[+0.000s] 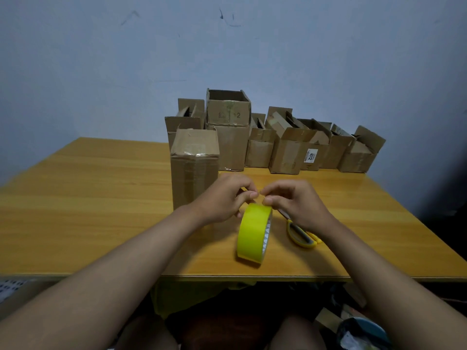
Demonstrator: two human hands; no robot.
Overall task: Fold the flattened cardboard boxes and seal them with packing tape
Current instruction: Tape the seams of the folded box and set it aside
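A yellow roll of packing tape (252, 233) stands on edge near the front of the wooden table (101, 198). My left hand (222, 198) and my right hand (295, 200) meet just above the roll's top, fingertips pinching at the tape's end there. A tall folded cardboard box (194, 168) with clear tape across its top stands upright just behind my left hand.
Yellow-handled scissors (300, 233) lie on the table under my right wrist. Several folded cardboard boxes (278, 145) stand in a row at the table's back edge against the wall, one stacked higher. Clutter lies on the floor at lower right.
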